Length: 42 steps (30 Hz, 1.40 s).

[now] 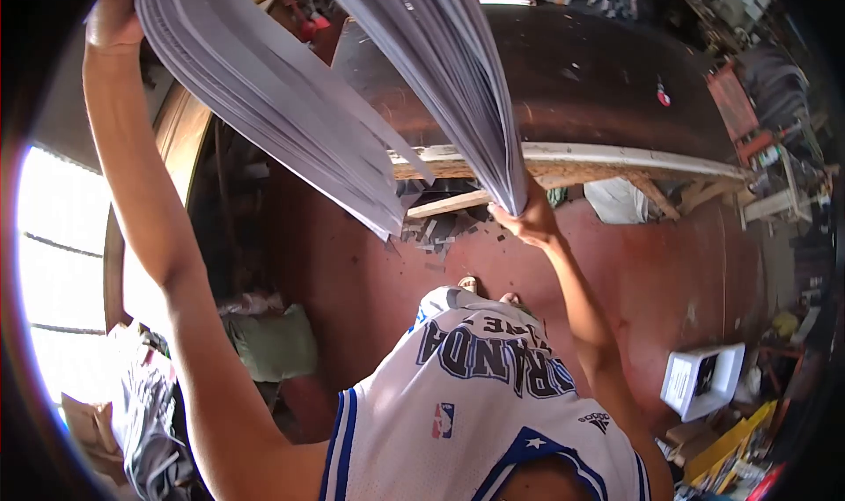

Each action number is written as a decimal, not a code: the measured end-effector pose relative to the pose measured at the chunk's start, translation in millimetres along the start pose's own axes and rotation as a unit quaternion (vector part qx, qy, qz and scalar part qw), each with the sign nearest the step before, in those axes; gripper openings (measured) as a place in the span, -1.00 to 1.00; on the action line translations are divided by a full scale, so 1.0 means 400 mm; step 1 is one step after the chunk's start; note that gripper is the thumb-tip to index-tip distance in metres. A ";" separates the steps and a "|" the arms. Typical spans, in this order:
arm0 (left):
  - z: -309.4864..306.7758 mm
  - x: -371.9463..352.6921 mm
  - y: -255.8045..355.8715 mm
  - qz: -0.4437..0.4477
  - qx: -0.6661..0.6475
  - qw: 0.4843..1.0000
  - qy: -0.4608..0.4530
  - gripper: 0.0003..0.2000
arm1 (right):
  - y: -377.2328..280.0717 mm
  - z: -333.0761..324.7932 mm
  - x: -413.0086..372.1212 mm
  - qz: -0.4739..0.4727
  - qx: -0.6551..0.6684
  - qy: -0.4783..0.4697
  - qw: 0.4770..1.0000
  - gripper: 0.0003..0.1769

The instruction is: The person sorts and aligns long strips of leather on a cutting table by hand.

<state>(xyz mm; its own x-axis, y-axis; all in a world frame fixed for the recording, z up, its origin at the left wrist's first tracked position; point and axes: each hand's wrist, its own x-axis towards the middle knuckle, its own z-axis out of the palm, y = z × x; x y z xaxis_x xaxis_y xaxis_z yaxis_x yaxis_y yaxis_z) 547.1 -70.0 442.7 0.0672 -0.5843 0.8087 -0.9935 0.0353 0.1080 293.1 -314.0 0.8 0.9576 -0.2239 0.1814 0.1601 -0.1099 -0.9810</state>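
I look straight down my own white and blue jersey at a red floor. My left hand (113, 15), arm raised high at the upper left, grips the top end of a thick bundle of long grey strips (273, 105) that hangs down and fans out to the right. My right hand (526, 217), lower and near the centre, pinches the bottom end of a second sheaf of the same grey strips (440, 61), which rises toward the top edge. The two bundles spread apart in front of a dark round table (607, 87).
A wooden plank frame (616, 162) edges the dark table. A white box (704, 378) lies on the red floor (669, 272) at right, with yellow clutter beside it. A green cushion (273, 342) and cloth sit at lower left, near a bright window.
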 end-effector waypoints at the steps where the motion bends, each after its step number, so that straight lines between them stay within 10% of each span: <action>1: -0.054 -0.014 -0.029 -0.053 -0.015 0.998 -0.025 -0.69 | -0.002 -0.027 0.027 -0.025 -0.026 -0.015 0.999 -0.46; 9: -0.522 -0.084 -0.296 -0.378 -0.123 0.904 -0.155 -0.52 | -0.134 -0.043 0.404 -0.132 -0.136 -0.143 0.971 -0.45; 16: -0.878 0.014 -0.542 -0.449 -0.010 0.869 -0.206 -0.63 | -0.178 0.109 0.773 -0.201 -0.127 -0.221 0.946 -0.48; 20: -0.793 0.054 -0.636 -0.449 0.060 0.861 -0.231 -0.56 | -0.165 0.027 0.906 -0.174 -0.172 -0.221 0.944 -0.45; 27: -0.154 -0.137 -0.622 -0.440 0.065 0.858 -0.259 -0.19 | -0.076 -0.422 0.838 -0.135 -0.297 -0.137 0.935 -0.44; 31: 0.354 -0.220 -0.522 -0.382 0.055 0.831 -0.399 -0.34 | 0.030 -0.760 0.676 -0.077 -0.446 -0.097 0.886 -0.33; 34: 0.692 -0.408 -0.587 -0.207 -0.012 0.877 -0.434 -0.29 | 0.157 -0.986 0.546 -0.011 -0.566 -0.091 0.819 -0.17; 37: 1.002 -0.485 -0.517 -0.298 0.065 0.781 -0.545 -0.19 | 0.285 -1.169 0.417 0.007 -0.591 -0.096 0.801 -0.19; 42: 1.290 -0.575 -0.488 -0.353 0.045 0.774 -0.524 -0.45 | 0.373 -1.263 0.364 0.046 -0.571 -0.124 0.811 -0.31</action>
<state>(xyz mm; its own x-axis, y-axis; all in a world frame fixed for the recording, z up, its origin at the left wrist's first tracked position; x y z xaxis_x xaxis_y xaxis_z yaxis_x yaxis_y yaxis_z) 678.4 -360.9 -63.0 0.5321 -0.7702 -0.3517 -0.7488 -0.6219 0.2293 335.3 -852.4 -84.1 0.9944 -0.0947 -0.0472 -0.1038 -0.9598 -0.2610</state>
